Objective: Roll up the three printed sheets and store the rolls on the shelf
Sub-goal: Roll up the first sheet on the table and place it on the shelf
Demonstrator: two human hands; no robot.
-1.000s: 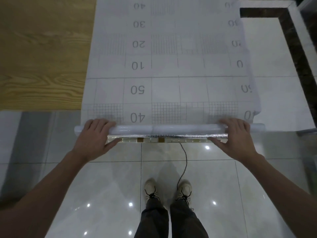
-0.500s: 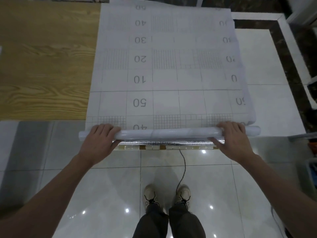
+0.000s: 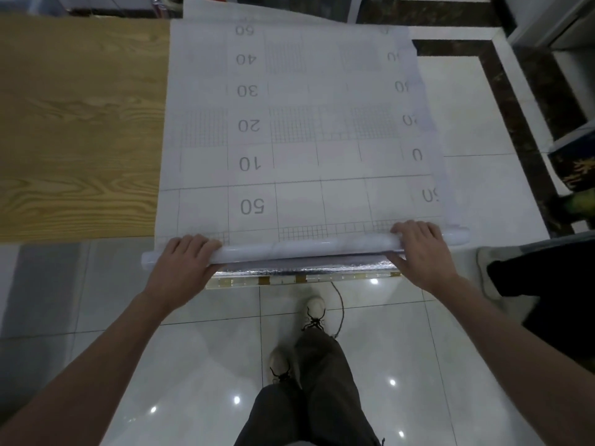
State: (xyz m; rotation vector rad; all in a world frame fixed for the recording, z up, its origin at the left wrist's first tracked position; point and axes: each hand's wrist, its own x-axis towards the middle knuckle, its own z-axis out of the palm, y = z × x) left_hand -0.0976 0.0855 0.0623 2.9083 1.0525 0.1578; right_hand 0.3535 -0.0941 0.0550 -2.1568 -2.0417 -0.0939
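Head view looks straight down: glossy pale floor tiles (image 3: 199, 365) fill the lower half of the frame, smooth and speckled with bright light reflections. Upper left, a wood-grain sheet (image 3: 80, 123) lies flat, tan with dark swirling grain. Beside it, filling the upper middle, the printed sheet (image 3: 299, 175) spreads out, matte white, ruled with a faint grid, patches of fine squares and upside-down numbers 60, 40, 30, 20, 10, 50. Along the sheet's near edge, just below centre, the rolled part (image 3: 306, 249) forms a long, slim, shiny white tube running left to right. Under it a crinkled silver foil strip (image 3: 299, 268) peeks out, with a band of small gold and white mosaic squares (image 3: 299, 279) at its lower edge. Left hand (image 3: 180, 265) is curled over the tube's left end, fingers on top, thumb underneath, gripping it. Right hand (image 3: 418, 252) clasps the right end the same way. A thin dark cord (image 3: 341, 304) trails down the tiles toward the person's laced shoes (image 3: 314, 312).
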